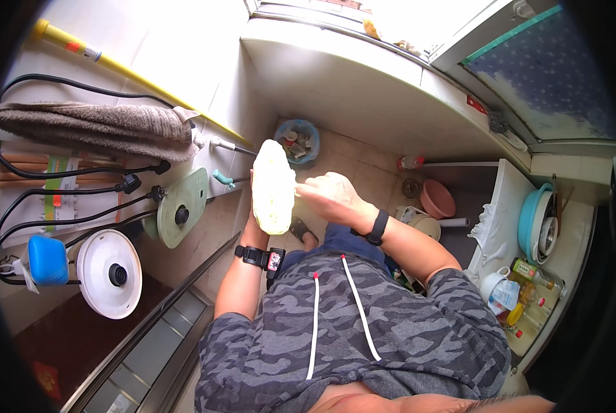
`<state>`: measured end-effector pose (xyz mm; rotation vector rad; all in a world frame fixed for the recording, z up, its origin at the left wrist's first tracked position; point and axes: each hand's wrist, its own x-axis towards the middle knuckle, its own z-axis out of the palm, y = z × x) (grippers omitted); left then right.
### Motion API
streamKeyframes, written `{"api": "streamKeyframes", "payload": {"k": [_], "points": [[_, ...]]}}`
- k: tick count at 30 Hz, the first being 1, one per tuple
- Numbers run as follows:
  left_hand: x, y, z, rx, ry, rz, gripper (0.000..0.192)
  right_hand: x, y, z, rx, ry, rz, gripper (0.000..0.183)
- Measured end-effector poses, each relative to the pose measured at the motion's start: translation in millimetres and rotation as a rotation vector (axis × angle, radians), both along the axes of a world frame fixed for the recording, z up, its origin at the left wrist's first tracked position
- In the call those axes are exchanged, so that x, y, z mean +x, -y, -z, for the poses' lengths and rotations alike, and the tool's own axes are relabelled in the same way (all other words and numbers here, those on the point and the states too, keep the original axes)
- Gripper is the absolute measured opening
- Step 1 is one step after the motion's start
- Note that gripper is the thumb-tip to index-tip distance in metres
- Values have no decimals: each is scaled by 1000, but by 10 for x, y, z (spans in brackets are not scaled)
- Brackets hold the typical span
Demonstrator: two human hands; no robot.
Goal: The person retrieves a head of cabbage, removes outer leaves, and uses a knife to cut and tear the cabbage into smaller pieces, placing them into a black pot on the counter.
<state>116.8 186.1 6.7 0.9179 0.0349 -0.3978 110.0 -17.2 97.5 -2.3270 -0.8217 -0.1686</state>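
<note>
A pale yellow-green head of leafy vegetable, perhaps napa cabbage, stands out brightly before me, overexposed. My left hand holds it from the left side and beneath, with most of the fingers hidden behind it. At its right edge, my right hand has its fingers curled, the fingertips meeting the edge of a leaf. Whether a piece of leaf is pinched there is hard to see. Below and beyond the vegetable, a bin with a blue liner stands on the floor with waste in it.
On the left hang a brown towel, black power cords, a green lid and a white lid. To the right are a pink basin, an open cabinet, stacked bowls and several bottles. A window ledge runs across the top.
</note>
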Motion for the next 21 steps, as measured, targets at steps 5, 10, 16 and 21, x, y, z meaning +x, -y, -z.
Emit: {"api": "streamKeyframes", "payload": {"k": [5, 10, 16, 21], "points": [[90, 128, -269, -195, -353, 129, 74, 163, 310, 50, -255, 1, -129, 22], [107, 154, -284, -281, -412, 117, 65, 320, 384, 107, -258, -30, -202, 21], [-156, -168, -563, -87, -386, -13, 58, 779, 708, 445, -149, -218, 6, 17], [-185, -230, -327, -233, -521, -23, 72, 1266, 289, 1215, -124, -199, 204, 40]]}}
